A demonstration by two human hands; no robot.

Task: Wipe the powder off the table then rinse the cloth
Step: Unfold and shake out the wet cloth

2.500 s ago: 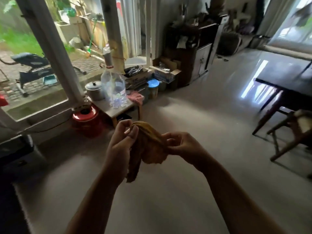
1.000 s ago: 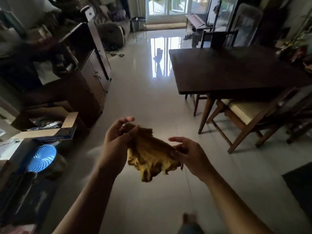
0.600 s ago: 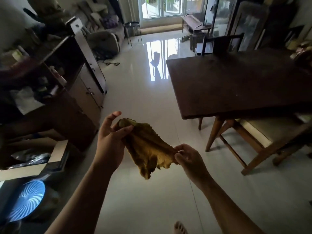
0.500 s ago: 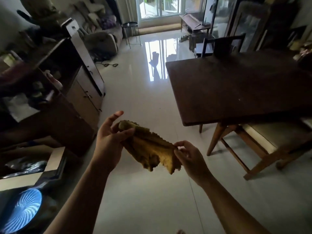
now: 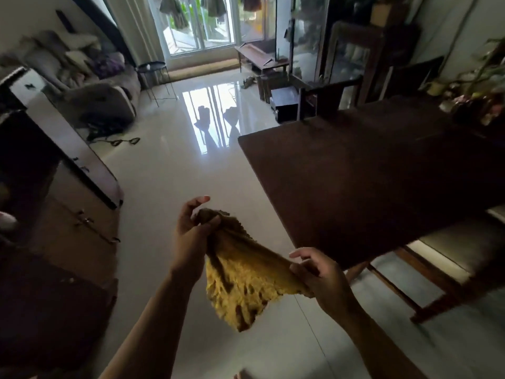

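A yellow-brown cloth (image 5: pixel 240 280) hangs spread between my two hands above the pale floor. My left hand (image 5: pixel 191 233) pinches its upper corner between thumb and fingers. My right hand (image 5: pixel 319 277) grips the opposite edge, lower and to the right. The dark wooden table (image 5: pixel 369 170) stands just ahead on the right, its near corner close to my right hand. In this dim light I cannot make out any powder on its top.
A wooden chair (image 5: pixel 448 250) is tucked under the table's near side. A dark cabinet (image 5: pixel 62 192) lines the left. A sofa (image 5: pixel 90 88), a small round side table (image 5: pixel 151 67) and glass doors (image 5: pixel 202 23) lie far ahead across glossy floor tiles.
I have turned from the window area toward the room and walked closer to the table. Both hands kept hold of the cloth and pulled it wider apart.
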